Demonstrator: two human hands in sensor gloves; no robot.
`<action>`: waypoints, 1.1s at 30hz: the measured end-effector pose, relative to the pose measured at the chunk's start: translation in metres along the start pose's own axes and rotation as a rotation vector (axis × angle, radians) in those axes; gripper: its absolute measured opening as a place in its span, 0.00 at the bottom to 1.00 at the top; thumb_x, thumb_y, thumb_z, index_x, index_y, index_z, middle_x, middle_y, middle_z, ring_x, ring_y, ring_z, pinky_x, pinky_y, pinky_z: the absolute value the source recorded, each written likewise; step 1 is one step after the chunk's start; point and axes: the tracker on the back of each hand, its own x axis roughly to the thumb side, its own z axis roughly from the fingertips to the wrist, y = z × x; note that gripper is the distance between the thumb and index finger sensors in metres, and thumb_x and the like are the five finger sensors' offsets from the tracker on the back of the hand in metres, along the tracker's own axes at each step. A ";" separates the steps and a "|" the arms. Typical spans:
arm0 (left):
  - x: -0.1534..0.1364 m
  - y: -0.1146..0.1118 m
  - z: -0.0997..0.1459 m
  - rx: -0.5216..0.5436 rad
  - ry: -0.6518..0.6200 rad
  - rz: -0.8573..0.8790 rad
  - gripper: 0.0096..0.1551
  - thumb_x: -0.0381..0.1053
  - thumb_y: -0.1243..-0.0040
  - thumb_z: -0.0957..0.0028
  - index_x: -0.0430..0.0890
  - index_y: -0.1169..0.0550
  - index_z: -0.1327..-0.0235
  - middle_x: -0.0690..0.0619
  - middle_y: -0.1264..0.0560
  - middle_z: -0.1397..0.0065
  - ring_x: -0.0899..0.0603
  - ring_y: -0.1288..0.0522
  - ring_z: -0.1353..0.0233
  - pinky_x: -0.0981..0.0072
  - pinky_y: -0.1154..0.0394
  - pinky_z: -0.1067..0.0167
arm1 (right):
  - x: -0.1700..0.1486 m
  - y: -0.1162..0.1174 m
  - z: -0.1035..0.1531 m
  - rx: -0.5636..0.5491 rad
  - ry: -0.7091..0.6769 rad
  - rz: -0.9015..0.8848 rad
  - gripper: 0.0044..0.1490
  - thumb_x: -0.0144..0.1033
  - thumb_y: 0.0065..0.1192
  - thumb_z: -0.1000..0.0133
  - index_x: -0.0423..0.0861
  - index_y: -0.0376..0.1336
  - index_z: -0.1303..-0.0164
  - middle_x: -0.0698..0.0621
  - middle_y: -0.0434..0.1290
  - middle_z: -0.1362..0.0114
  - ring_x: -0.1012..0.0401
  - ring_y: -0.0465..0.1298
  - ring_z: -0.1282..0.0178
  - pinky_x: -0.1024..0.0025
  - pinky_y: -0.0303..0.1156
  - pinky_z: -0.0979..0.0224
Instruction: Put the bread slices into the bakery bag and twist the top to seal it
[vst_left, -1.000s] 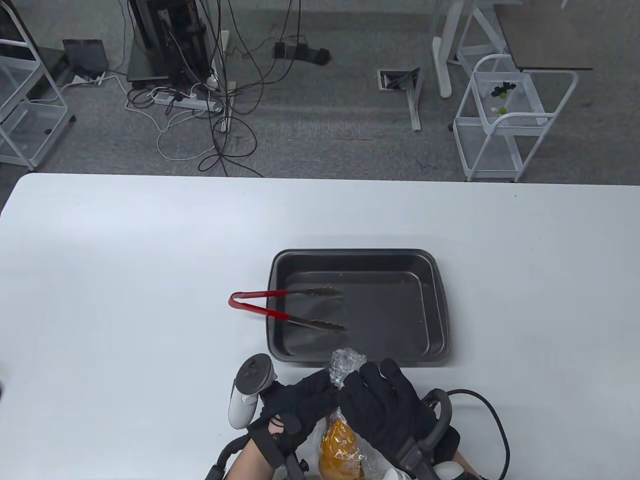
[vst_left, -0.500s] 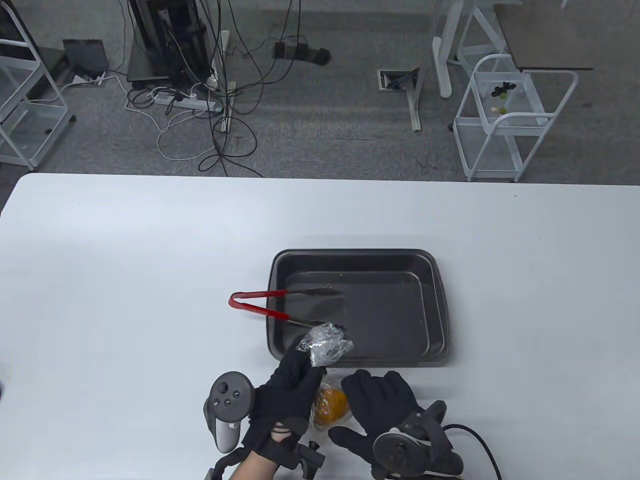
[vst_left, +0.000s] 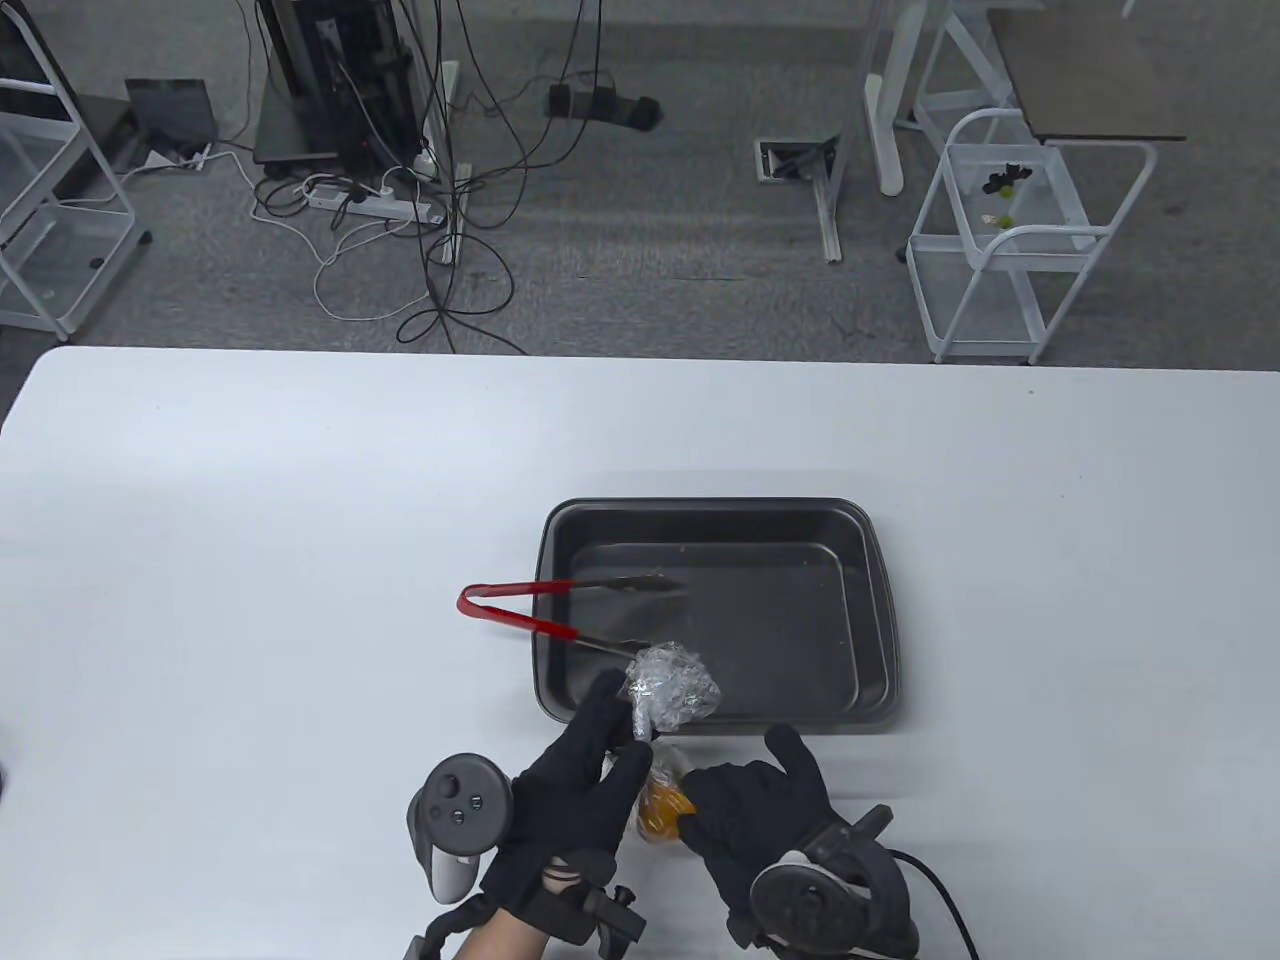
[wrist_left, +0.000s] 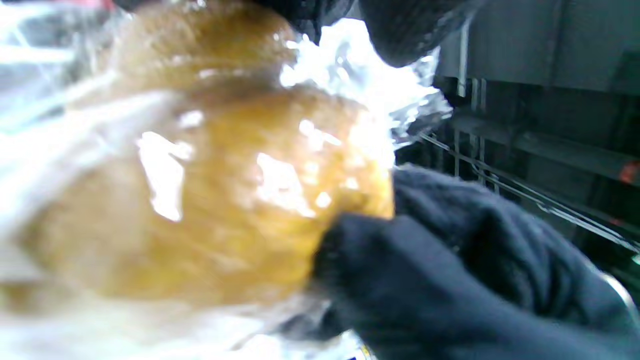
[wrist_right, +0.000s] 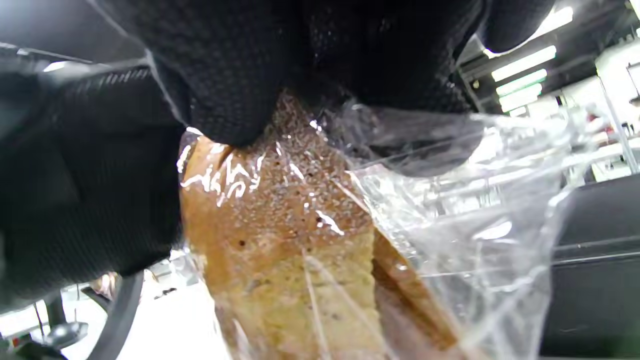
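Cables trail across grey carpet behind a white table (vst_left: 250, 520), where a dark tray (vst_left: 880, 620) sits with red-handled tongs (vst_left: 520, 615) propped over its left rim. At the near edge two gloved hands work a clear bag (vst_left: 672, 690) of bread (vst_left: 665, 805) just in front of the tray. The left hand (vst_left: 570, 800) pinches the bag's gathered neck between curled fingers and thumb, the crumpled top flaring above the pinch. The right hand (vst_left: 755, 810) curls round the loaded lower part of the bag, fingers pressed against the crust through the film, as the right wrist view shows; there the bread (wrist_right: 280, 240) sits inside the bag (wrist_right: 475, 210). The left wrist view is blurred, so how tightly the neck is wound cannot be read from it, though the bread (wrist_left: 210, 200) fills that frame. The bread looks fully bagged and the twist is the step in hand. To do it well, the left hand should keep its pinch close above the bread with little slack, while the right turns the load in one direction, gripping lightly enough not to crush the slices. The thin film may spring back unless the pinch holds until the neck is ropy.
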 end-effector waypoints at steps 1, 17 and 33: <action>0.002 0.000 0.000 0.002 -0.015 -0.038 0.44 0.63 0.43 0.44 0.51 0.45 0.19 0.49 0.30 0.23 0.37 0.30 0.22 0.31 0.47 0.19 | -0.003 -0.009 -0.002 0.007 0.008 0.004 0.27 0.37 0.79 0.56 0.36 0.76 0.51 0.38 0.85 0.50 0.44 0.85 0.57 0.29 0.58 0.27; 0.005 -0.008 -0.005 -0.001 0.028 -0.880 0.47 0.67 0.43 0.46 0.55 0.46 0.18 0.47 0.41 0.14 0.31 0.45 0.13 0.29 0.58 0.20 | -0.096 -0.104 -0.017 0.016 0.463 0.976 0.26 0.37 0.79 0.54 0.35 0.77 0.52 0.37 0.85 0.51 0.45 0.85 0.59 0.29 0.55 0.25; -0.002 -0.005 -0.008 -0.038 0.064 -0.854 0.46 0.68 0.44 0.46 0.55 0.46 0.18 0.48 0.41 0.13 0.31 0.46 0.13 0.28 0.59 0.21 | -0.179 0.022 -0.048 0.288 0.701 0.975 0.27 0.46 0.70 0.46 0.38 0.75 0.50 0.39 0.85 0.51 0.47 0.87 0.61 0.33 0.60 0.26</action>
